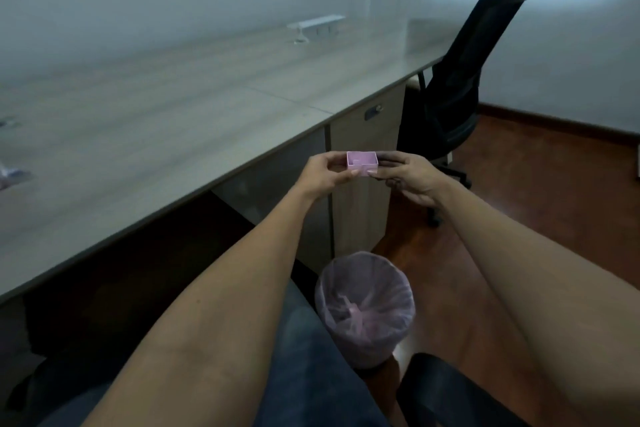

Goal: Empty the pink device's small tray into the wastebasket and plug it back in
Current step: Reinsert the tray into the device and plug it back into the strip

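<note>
A small pink tray (362, 162), a shallow open box, is held upright in the air between both hands, beside the desk's edge. My left hand (325, 172) pinches its left end and my right hand (414, 178) pinches its right end. The tray's inside looks bare. Below, on the floor, stands a wastebasket (365, 308) lined with a pinkish bag, with something crumpled at the bottom. A blurred pinkish thing (10, 177) lies at the far left edge of the desk; I cannot tell whether it is the device.
A long grey wood desk (173, 121) runs along my left, with a drawer cabinet (367, 135) under it. A black office chair (460, 87) stands behind the cabinet. A white socket bar (315, 24) sits at the desk's far side. My own chair's armrest (446, 392) is at bottom right.
</note>
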`<state>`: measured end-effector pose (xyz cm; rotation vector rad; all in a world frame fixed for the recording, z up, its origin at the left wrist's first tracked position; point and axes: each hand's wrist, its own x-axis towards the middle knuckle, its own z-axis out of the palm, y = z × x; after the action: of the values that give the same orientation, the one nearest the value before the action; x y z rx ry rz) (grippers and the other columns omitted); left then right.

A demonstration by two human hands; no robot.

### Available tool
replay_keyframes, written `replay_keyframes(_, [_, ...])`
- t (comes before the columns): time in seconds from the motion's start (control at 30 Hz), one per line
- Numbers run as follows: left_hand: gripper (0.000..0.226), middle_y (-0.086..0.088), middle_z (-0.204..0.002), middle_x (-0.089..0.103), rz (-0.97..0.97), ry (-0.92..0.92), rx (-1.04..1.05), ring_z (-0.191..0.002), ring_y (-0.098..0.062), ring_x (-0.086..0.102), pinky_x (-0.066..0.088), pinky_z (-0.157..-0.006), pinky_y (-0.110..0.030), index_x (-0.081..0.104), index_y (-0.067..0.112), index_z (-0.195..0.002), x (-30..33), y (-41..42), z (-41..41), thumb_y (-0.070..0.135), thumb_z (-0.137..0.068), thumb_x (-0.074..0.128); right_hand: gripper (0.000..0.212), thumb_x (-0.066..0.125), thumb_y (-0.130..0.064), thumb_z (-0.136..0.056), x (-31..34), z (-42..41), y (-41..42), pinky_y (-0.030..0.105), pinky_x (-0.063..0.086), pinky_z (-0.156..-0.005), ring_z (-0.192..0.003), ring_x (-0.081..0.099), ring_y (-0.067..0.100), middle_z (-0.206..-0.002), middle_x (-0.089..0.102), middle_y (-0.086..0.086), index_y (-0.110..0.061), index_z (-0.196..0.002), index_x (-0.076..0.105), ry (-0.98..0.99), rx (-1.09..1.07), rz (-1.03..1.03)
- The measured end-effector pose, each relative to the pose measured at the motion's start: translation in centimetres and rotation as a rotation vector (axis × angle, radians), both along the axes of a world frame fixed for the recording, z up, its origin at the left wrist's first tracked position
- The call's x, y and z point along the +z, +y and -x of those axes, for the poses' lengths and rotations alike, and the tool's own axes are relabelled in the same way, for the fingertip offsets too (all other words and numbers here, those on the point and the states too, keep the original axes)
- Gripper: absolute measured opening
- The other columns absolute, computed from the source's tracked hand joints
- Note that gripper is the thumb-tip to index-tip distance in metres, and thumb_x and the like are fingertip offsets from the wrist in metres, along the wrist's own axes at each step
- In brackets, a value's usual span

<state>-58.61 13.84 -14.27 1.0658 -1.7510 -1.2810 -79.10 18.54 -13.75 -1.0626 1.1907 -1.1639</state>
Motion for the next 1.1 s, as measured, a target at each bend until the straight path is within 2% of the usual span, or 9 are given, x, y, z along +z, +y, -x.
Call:
replay_keyframes(0.1, [0.052, -0.017, -0.128, 0.07, 0.118, -0.013, -0.006, -0.107, -0.018, 0.068, 0.055, -0.092, -0.017, 0.062, -0.004, -0.133, 4.3, 0.0, -0.8, 0.008, -0.086, 0.078, 0.057, 0.074, 0.008, -0.08, 4.0, -0.7, -0.4, 0.019, 0.047, -0.074, -0.093, 0.068, 0.013, -0.11, 0.073, 0.009, -0.002, -0.135, 0.061, -0.005, 0.014, 0.075])
replay_keyframes(0.2, [0.048, -0.016, -0.126, 0.068, 0.219, -0.009, 0.011, -0.106, -0.018, 0.065, 0.053, -0.082, -0.006, 0.06, -0.008, -0.134, 8.1, -0.1, -2.2, 0.003, -0.089, 0.073, 0.055, 0.073, 0.008, -0.082, 7.9, -2.0, -1.1, 0.021, 0.044, -0.077, -0.094, 0.067, 0.013, -0.107, 0.072, 0.008, -0.002, -0.134, 0.062, -0.001, 0.06, 0.138])
replay_keyframes(0.3, [0.05, -0.019, -0.13, 0.069, 0.233, 0.003, 0.075, -0.112, -0.021, 0.067, 0.054, -0.088, -0.012, 0.061, -0.007, -0.134, 10.9, -0.3, -4.4, 0.005, -0.088, 0.075, 0.055, 0.074, 0.005, -0.083, 11.0, -3.8, -2.2, 0.02, 0.045, -0.078, -0.099, 0.066, 0.014, -0.111, 0.072, 0.008, -0.003, -0.135, 0.061, 0.04, 0.107, 0.185])
replay_keyframes(0.4, [0.049, -0.018, -0.128, 0.071, 0.23, 0.052, 0.122, -0.112, -0.022, 0.069, 0.053, -0.095, -0.021, 0.062, -0.004, -0.133, 13.5, -0.1, -7.6, 0.007, -0.087, 0.076, 0.053, 0.074, 0.004, -0.083, 13.7, -6.6, -3.4, 0.015, 0.046, -0.063, -0.091, 0.066, 0.01, -0.113, 0.07, 0.01, -0.001, -0.135, 0.061, 0.083, 0.172, 0.23])
replay_keyframes(0.43, [0.048, -0.017, -0.127, 0.071, 0.234, 0.056, 0.138, -0.112, -0.022, 0.069, 0.052, -0.095, -0.023, 0.063, -0.003, -0.132, 14.3, -0.1, -8.8, 0.008, -0.087, 0.076, 0.053, 0.074, 0.004, -0.083, 14.6, -7.8, -3.9, 0.016, 0.045, -0.062, -0.089, 0.066, 0.009, -0.11, 0.071, 0.009, -0.001, -0.135, 0.061, 0.095, 0.194, 0.243])
replay_keyframes(0.6, [0.046, -0.012, -0.123, 0.074, 0.262, 0.045, 0.25, -0.116, -0.024, 0.069, 0.051, -0.096, -0.026, 0.067, 0.003, -0.13, 17.6, 0.3, -15.8, 0.015, -0.087, 0.078, 0.048, 0.073, 0.003, -0.085, 18.5, -14.6, -5.5, 0.024, 0.043, -0.08, -0.093, 0.066, 0.012, -0.104, 0.072, 0.003, -0.005, -0.132, 0.065, 0.114, 0.329, 0.279])
replay_keyframes(0.83, [0.041, -0.011, -0.123, 0.074, 0.326, 0.025, 0.418, -0.117, -0.023, 0.069, 0.051, -0.105, -0.032, 0.069, 0.005, -0.128, 21.6, 2.3, -26.7, 0.015, -0.088, 0.076, 0.045, 0.074, -0.001, -0.085, 22.7, -25.8, -7.1, 0.024, 0.042, -0.082, -0.093, 0.064, 0.011, -0.111, 0.07, 0.005, -0.007, -0.13, 0.067, 0.119, 0.515, 0.355])
replay_keyframes(0.97, [0.04, -0.011, -0.121, 0.075, 0.343, -0.008, 0.533, -0.107, -0.017, 0.069, 0.052, -0.1, -0.028, 0.07, 0.006, -0.127, 23.2, 4.1, -33.1, 0.016, -0.089, 0.076, 0.045, 0.075, -0.003, -0.086, 24.2, -32.9, -7.5, 0.024, 0.042, -0.081, -0.091, 0.063, 0.011, -0.111, 0.071, 0.003, -0.007, -0.13, 0.067, 0.118, 0.617, 0.384])
replay_keyframes(1.1, [0.041, -0.006, -0.116, 0.076, 0.348, -0.03, 0.633, -0.1, -0.012, 0.071, 0.052, -0.084, -0.016, 0.07, 0.005, -0.126, 24.0, 6.1, -39.5, 0.016, -0.088, 0.078, 0.045, 0.076, -0.003, -0.085, 24.6, -40.1, -7.8, 0.026, 0.042, -0.081, -0.087, 0.06, 0.013, -0.107, 0.07, 0.004, -0.006, -0.129, 0.068, 0.096, 0.703, 0.392])
